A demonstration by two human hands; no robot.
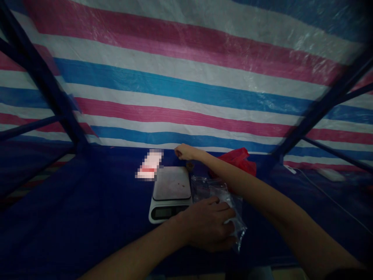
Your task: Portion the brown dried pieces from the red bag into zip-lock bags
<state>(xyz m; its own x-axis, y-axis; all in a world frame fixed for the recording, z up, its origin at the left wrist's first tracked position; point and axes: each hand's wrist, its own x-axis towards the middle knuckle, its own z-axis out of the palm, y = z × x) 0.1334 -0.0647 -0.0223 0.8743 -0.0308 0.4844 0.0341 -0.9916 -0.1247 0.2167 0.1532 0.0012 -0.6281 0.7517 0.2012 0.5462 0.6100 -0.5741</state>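
My left hand [211, 225] lies over a pile of clear plastic bags [237, 221], its fingers curled down onto them. Just left of it stands a white digital kitchen scale [171, 186], with a couple of small dark bits on its plate and a display at the front. My right arm reaches across to the back of the table, where my right hand [183, 151] is closed. Whatever it may hold is hidden. Below that wrist, close to the scale's back corner, is a small roundish brownish thing [190, 166], too dim to name.
A bright blurred-out rectangle [149, 165] lies left of the scale. Behind my right forearm sits a red plastic bag [240, 161]. A white cable [323, 190] runs along the right. Dark blue bars [55, 93] and a striped tarp [186, 89] enclose the blue-covered table [101, 217].
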